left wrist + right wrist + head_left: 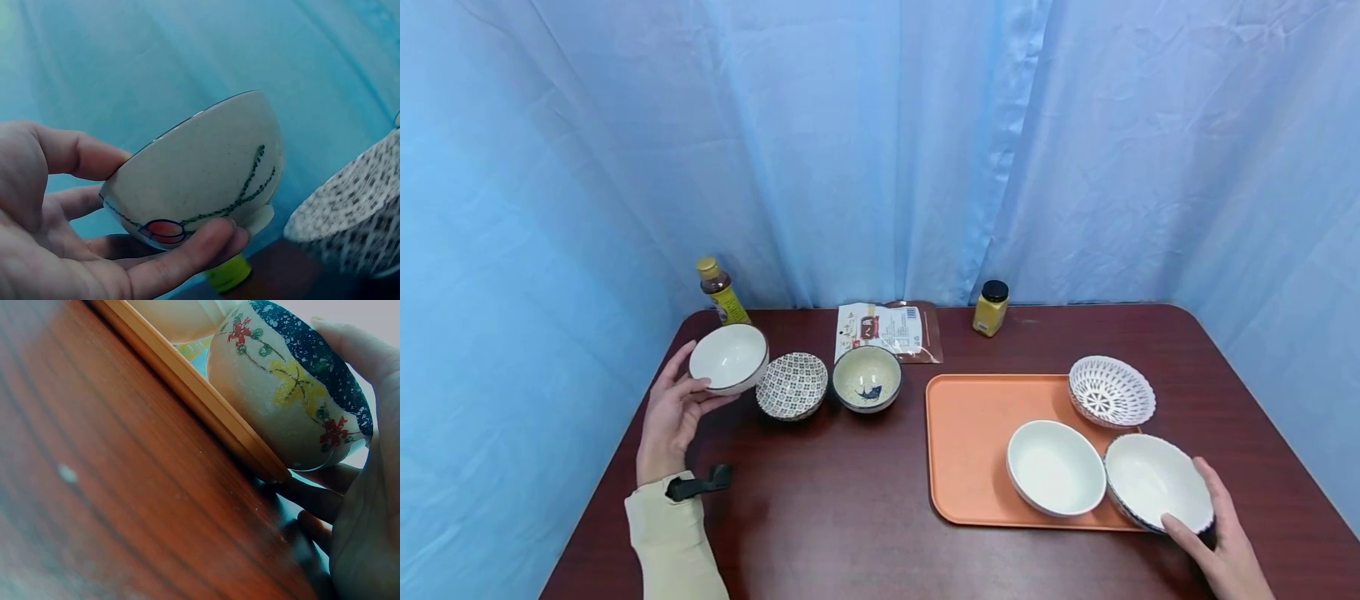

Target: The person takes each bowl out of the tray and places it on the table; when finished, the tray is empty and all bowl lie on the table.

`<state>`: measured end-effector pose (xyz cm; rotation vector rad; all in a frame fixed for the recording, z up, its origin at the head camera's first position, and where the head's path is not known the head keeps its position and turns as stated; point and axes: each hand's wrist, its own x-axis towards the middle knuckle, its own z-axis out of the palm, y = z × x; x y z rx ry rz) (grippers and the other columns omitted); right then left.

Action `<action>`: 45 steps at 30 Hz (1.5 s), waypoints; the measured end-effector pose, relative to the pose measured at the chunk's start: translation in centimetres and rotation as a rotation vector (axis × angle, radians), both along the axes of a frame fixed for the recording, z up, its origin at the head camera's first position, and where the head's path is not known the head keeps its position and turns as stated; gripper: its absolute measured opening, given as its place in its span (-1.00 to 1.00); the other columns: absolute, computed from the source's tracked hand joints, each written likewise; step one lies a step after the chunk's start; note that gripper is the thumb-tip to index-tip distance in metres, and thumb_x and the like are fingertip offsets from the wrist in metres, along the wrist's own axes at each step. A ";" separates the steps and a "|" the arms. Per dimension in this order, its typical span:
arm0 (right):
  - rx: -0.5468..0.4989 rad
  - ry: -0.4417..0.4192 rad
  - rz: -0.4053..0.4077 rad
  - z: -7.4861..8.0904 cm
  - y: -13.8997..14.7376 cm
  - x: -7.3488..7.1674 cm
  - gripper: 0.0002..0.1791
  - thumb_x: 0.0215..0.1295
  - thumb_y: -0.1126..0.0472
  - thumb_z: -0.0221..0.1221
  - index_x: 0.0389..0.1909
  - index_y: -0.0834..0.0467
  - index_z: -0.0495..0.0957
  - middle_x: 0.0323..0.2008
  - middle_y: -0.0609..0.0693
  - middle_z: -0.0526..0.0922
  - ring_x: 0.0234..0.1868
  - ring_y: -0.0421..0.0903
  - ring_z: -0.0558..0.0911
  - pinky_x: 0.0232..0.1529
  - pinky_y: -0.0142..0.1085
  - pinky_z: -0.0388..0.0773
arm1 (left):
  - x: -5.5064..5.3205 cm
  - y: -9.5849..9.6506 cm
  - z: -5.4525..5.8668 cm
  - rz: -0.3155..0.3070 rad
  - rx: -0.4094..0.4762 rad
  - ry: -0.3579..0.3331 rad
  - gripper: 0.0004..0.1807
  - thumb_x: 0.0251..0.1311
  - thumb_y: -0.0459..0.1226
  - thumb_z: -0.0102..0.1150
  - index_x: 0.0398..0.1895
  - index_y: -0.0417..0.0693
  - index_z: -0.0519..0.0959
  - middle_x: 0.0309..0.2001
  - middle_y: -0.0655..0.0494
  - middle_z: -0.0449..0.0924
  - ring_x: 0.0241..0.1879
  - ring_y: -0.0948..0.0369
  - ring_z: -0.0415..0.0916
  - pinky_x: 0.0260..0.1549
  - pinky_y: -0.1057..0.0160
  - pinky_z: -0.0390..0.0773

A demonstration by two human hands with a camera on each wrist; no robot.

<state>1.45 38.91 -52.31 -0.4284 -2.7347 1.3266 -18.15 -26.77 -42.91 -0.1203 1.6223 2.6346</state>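
My left hand [672, 417] grips a small white bowl [727, 357] with a thin dark rim, held above the table's left side. In the left wrist view this bowl [200, 169] tilts, showing a green vine and a red oval, with fingers under its base. Over the tray's right edge, my right hand [1225, 533] holds a larger white bowl [1157, 482] between thumb and fingers. The right wrist view shows that bowl's flowers and dark blue rim band [312, 356]. A plain white bowl [1056, 467] sits beside it on the orange tray [977, 442].
A lattice-patterned bowl [1111, 392] stands at the tray's far right corner. Left of the tray are a checkered bowl [792, 385] and a fish-painted bowl [867, 377]. Behind stand a sauce bottle [724, 292], a food packet [887, 329] and a black-lidded yellow jar [991, 308].
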 end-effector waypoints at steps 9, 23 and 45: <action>-0.004 -0.016 -0.005 0.1 0.1 0.0 -0.02 0.50 0.04 0.02 0.60 0.01 -0.51 0.58 0.31 -0.51 0.57 0.36 -0.37 0.57 0.09 -0.46 | 0.1 -2.4 -1.3 0.019 -0.011 -0.087 -0.28 0.37 -0.60 -0.22 0.49 0.20 0.13 0.24 0.14 0.15 -0.16 0.23 0.68 -0.28 0.09 0.77; -0.003 -0.004 -0.006 0.1 0.0 0.1 -0.03 0.50 0.05 0.02 0.61 -0.03 -0.50 0.59 0.25 -0.51 0.58 0.33 -0.35 0.55 -0.29 -0.49 | -0.2 -3.8 -3.4 -0.002 -0.009 -0.207 -0.24 0.36 -0.62 -0.18 0.45 0.31 0.16 0.20 0.24 0.14 -0.13 0.25 0.62 -0.25 0.05 0.76; -0.023 -0.046 -0.016 0.3 0.0 -0.2 -0.01 0.50 -0.01 0.01 0.60 -0.03 -0.53 0.59 0.26 -0.53 0.56 0.38 -0.37 0.55 0.20 -0.45 | -0.6 -3.6 -4.6 -0.005 -0.061 -0.302 -0.21 0.41 -0.57 -0.28 0.54 0.38 0.03 0.59 0.06 -0.45 -0.11 0.24 0.57 -0.19 0.08 0.75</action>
